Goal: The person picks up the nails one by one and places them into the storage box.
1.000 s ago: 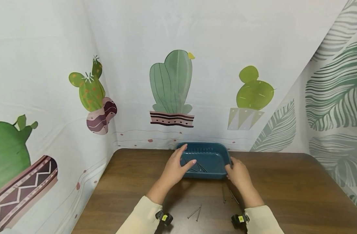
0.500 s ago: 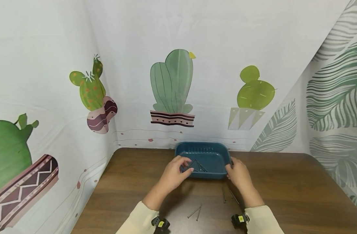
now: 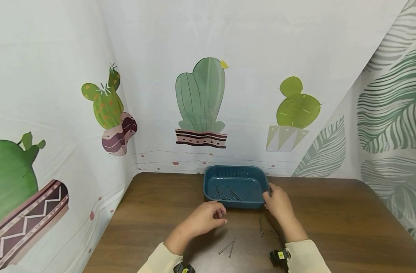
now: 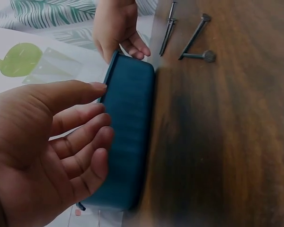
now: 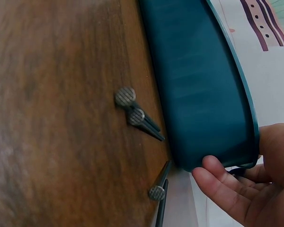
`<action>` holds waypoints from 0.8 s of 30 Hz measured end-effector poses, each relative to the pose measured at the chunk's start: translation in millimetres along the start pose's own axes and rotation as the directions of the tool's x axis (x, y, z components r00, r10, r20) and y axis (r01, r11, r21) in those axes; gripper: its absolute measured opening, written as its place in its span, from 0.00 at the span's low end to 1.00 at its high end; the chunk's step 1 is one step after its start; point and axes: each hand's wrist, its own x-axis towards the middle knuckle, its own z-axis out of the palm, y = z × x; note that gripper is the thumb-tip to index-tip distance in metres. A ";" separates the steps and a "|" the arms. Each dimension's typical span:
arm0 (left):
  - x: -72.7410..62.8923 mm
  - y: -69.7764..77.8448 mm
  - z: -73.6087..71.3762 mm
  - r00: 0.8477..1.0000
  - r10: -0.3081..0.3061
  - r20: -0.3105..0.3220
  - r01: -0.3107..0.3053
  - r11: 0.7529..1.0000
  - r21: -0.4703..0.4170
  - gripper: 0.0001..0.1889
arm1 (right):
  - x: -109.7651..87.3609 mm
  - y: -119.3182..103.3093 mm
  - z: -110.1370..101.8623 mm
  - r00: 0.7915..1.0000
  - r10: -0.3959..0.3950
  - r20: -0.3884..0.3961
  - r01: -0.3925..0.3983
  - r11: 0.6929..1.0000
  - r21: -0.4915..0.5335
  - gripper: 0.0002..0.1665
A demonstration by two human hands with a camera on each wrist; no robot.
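A blue plastic tray point(image 3: 243, 205) stands at the back of the table, with several nails point(image 3: 232, 193) lying in its left part. My right hand point(image 3: 279, 201) grips the tray's right end; in the right wrist view its fingertips point(image 5: 217, 166) lie against the end wall. In front of the tray, my left hand point(image 3: 204, 219) hovers over the table with loosely bent fingers and holds nothing. Two crossed nails point(image 3: 227, 247) lie on the table to the right of and below it. More loose nails point(image 3: 261, 227) lie beside the right forearm.
The brown wooden table point(image 3: 153, 212) ends at a white cloth backdrop point(image 3: 153, 113) printed with cacti and leaves, right behind the tray. Black wrist cameras point(image 3: 279, 257) are strapped at both cuffs.
My left hand has drawn back from over the tray's left part toward the front, and its fingers have bent more. The right hand stays on the tray's right end.
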 end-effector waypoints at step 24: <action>-29.9 6.8 14.6 0.970 -0.083 0.227 0.064 0.994 0.090 0.12 | -0.1 -1.4 -0.8 1.000 0.000 -0.005 0.000 1.000 -0.005 0.33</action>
